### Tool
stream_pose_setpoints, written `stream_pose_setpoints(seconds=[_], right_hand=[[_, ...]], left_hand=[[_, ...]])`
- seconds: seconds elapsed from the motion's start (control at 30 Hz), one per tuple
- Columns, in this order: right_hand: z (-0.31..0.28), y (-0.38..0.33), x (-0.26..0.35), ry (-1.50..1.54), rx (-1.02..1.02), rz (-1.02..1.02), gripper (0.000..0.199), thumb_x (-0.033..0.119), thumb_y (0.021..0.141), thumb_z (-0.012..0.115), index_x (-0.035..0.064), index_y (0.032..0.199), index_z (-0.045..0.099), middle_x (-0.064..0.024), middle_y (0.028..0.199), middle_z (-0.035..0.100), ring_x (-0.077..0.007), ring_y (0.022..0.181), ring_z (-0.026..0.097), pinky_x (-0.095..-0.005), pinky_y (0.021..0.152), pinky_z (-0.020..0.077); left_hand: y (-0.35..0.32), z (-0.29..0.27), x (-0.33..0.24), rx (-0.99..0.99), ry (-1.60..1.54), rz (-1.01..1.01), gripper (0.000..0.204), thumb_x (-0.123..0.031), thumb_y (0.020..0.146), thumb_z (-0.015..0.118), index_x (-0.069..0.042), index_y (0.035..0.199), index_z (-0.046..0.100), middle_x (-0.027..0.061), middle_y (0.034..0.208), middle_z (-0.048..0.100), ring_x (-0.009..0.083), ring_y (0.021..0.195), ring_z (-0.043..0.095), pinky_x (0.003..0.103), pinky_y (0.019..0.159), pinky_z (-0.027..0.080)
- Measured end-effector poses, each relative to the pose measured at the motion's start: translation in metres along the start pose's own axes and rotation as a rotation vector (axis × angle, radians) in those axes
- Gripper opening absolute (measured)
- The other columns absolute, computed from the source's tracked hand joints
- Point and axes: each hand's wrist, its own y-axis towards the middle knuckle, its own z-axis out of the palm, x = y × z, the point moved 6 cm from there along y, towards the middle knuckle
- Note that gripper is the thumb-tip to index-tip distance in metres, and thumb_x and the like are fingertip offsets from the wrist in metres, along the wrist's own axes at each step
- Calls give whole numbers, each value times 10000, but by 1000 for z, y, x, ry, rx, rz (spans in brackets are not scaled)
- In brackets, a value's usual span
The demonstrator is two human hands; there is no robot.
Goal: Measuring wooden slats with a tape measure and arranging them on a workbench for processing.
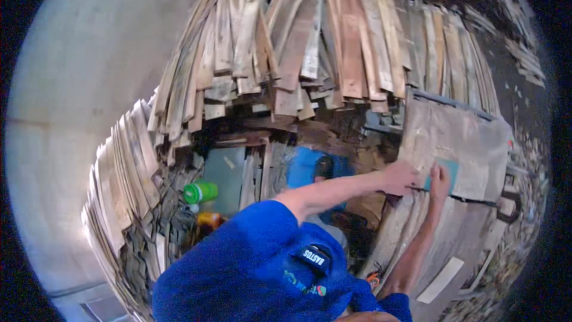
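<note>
A broad, curved stack of weathered planks (351,36) is arranged along the top and left of the view, its boards laid roughly side by side with their ends overlapping. The lower middle is filled by a blue shirt (238,256), by which the person's torso and upper arms are covered. At the right, a pale brown counter (471,143) is shown (its surface is crossed by a dark strip (476,201)). Between the planks and the shirt, a bright blue object (298,170) is partly hidden by the left forearm, and a grey panel (225,176) is seen farther left. Toward the lower right, a pale wooden strip (441,280) is laid at a slant.

The left hand (400,178) is placed at the counter's near left edge, beside the dark strip; whether anything is grasped by it cannot be told. The right hand (440,181) is set just to its right, fingers bent at the left edge of a flat teal sheet (450,175), which is located over the counter; whether the sheet is gripped or merely touched cannot be told. A green container (201,192) is seen lying near the panel, with an orange-yellow item (208,220) below it.
</note>
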Motion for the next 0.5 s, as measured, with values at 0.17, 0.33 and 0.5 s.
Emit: stream_pose_setpoints(seconds=[0.17, 0.33, 0.5], right_hand=[[64, -54, 0, -65, -322, -26, 508, 440, 1016, 597, -22, 1211, 677, -199, 1161, 704, -356, 996, 683, -480, 858, 534], [84, -56, 45, -163, -380, 113, 567, 515, 1001, 585, -26, 1056, 746, -249, 999, 731, -420, 901, 686, -507, 821, 514], [81, -57, 49, -252, -353, 206, 567, 511, 1001, 586, -29, 1036, 752, -273, 988, 718, -434, 924, 669, -518, 826, 497]], left_hand=[[-34, -183, 123, -235, 82, -381, 276, -333, 804, 713, -80, 913, 725, 167, 866, 688, 375, 866, 683, 504, 764, 533], [-168, -413, 297, -400, 790, -1068, 321, -366, 907, 670, -80, 1039, 734, 168, 911, 717, 367, 860, 705, 517, 772, 541], [-217, -488, 356, -93, 1091, -1356, 664, -630, 852, 677, -75, 1214, 725, 184, 1268, 626, 366, 1235, 574, 547, 907, 475]])
